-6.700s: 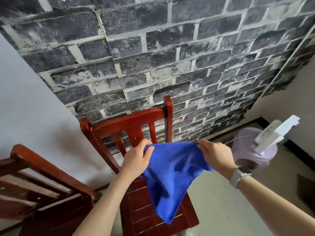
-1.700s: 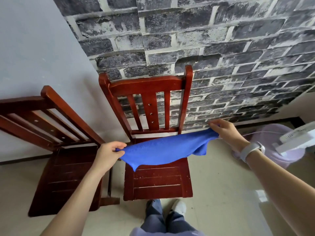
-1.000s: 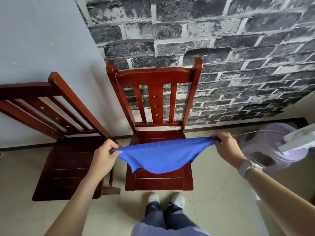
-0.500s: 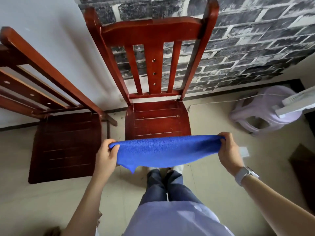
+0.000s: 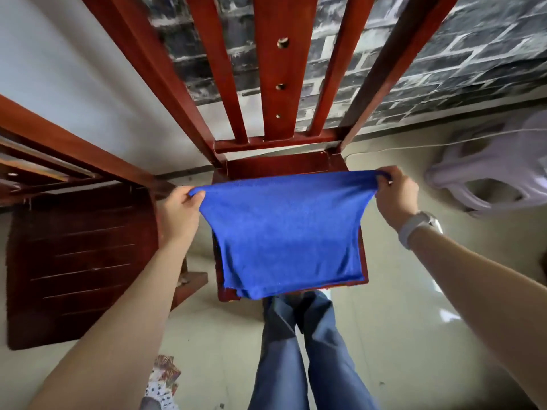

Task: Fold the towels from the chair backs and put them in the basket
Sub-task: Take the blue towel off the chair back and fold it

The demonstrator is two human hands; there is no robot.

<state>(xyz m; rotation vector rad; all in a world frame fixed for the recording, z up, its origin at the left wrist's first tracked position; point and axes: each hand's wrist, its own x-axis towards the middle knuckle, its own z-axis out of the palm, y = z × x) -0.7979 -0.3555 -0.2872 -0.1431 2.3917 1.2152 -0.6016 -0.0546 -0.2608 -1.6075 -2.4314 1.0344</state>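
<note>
Towel (image 5: 284, 232), blue, hangs doubled between a person's two hands over the seat of the middle chair (image 5: 275, 66). The left hand (image 5: 180, 214) pinches one upper corner between thumb and curled fingers; the right hand (image 5: 395, 196) pinches the other, a pale watch (image 5: 414, 224) on that wrist. The top edge is pulled taut from corner to corner, and the cloth drops in two layers, its lower hem reaching the seat's front edge.

Half a second ago the towel was held out flat and level above the person's legs, in front of the seat; now it has been carried forward and let hang over the seat, with the chair back looming close. Earlier frames show the same cloth being stretched and squared corner to corner.

That points to the first fold being made and the cloth being lowered onto the seat, judged the likely surface for the next fold. The towel appears about to be laid down, not yet fully flat.

A second chair (image 5: 77, 255) stands to the left and a lilac stool (image 5: 488, 173) lies to the right on the floor (image 5: 399, 335). No basket shows in this view.
</note>
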